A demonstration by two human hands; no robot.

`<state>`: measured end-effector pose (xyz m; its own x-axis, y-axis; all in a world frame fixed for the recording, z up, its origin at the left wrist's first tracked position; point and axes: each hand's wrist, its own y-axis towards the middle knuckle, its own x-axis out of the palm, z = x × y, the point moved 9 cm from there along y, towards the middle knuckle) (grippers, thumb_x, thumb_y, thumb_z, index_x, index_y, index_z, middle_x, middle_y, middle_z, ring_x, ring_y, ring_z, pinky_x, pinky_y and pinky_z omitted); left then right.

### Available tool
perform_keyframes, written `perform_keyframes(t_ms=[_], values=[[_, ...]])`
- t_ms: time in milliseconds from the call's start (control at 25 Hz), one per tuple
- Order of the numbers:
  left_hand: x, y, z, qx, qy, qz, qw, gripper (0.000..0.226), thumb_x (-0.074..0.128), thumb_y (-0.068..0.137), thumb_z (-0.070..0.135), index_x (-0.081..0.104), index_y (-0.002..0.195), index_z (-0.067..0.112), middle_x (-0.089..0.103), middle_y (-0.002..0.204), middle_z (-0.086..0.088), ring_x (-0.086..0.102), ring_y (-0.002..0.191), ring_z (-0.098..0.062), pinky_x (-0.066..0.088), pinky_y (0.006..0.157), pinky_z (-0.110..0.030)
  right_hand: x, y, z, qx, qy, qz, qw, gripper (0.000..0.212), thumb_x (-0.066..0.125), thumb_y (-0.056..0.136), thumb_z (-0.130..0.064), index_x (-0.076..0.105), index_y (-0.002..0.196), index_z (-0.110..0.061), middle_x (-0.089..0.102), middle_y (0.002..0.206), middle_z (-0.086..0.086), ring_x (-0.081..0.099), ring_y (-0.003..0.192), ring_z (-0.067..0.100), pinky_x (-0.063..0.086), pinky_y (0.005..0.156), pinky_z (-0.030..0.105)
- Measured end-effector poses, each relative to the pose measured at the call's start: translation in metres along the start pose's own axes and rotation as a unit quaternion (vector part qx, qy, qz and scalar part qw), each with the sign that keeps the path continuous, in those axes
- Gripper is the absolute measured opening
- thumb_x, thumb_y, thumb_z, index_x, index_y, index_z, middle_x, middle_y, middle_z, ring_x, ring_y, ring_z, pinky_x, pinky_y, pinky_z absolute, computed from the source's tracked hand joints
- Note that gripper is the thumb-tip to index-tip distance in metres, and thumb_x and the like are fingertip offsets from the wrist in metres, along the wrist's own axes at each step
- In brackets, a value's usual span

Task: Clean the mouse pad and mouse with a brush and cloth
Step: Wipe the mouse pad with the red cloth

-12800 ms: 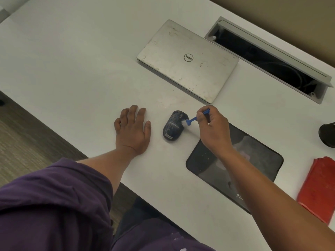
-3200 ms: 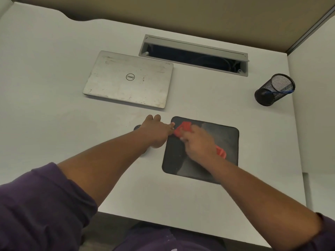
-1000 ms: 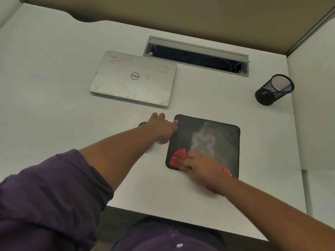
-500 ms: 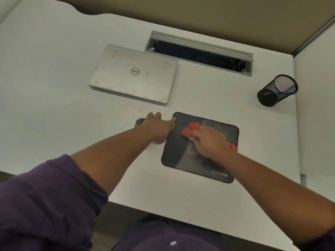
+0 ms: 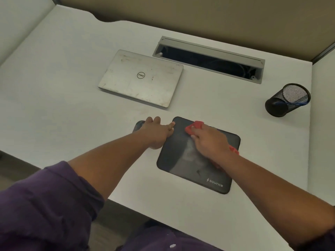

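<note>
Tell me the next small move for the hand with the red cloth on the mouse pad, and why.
Probably draw the red cloth back toward the near edge of the mouse pad. The right hand presses it at the pad's far left corner, the left hand steadies that edge, and the strip by the logo looks unwiped.

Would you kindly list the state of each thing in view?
laptop: closed, flat.
cable tray: lid open.
pen cup: upright.
mouse pad: flat, being wiped.
cloth: pressed under right hand.
mouse: beside left hand.
</note>
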<state>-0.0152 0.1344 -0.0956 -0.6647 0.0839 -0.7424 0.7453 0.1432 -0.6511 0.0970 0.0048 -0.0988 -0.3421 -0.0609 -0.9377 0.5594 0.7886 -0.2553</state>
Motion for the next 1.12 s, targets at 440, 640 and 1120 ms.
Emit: perform_keyframes(t_ms=[440,640,1120], values=[[0.017,-0.017,0.002,-0.118,-0.078,0.018,0.990,0.086,0.054,0.092,0.021,0.002,0.158,0.038,-0.008,0.165,-0.013,0.002,0.146,-0.045,0.011,0.115,-0.056,0.002,0.018,-0.025,-0.053,0.027,-0.007,0.998,0.031,0.042,0.100,-0.042,0.058,0.125,-0.034,0.057,0.117,0.004,0.058,0.105,0.032,0.049,0.080,0.041],[0.011,-0.043,0.030,-0.084,-0.035,0.129,0.987,0.058,0.059,0.085,0.015,0.049,0.142,0.020,0.032,0.153,-0.007,0.028,0.134,-0.038,0.028,0.103,-0.051,0.021,-0.018,-0.043,-0.122,0.044,-0.020,0.991,0.036,0.040,0.098,-0.051,0.052,0.132,-0.047,0.057,0.114,-0.003,0.059,0.101,0.028,0.052,0.076,0.041],[0.050,-0.069,0.049,-0.051,-0.062,0.057,0.995,0.069,0.042,0.090,0.017,0.028,0.157,0.022,0.009,0.169,0.005,0.034,0.122,-0.033,0.030,0.094,-0.045,0.019,0.035,-0.045,-0.115,0.006,-0.020,0.993,0.038,0.035,0.101,-0.051,0.047,0.137,-0.051,0.055,0.125,-0.001,0.056,0.110,0.029,0.046,0.080,0.040]])
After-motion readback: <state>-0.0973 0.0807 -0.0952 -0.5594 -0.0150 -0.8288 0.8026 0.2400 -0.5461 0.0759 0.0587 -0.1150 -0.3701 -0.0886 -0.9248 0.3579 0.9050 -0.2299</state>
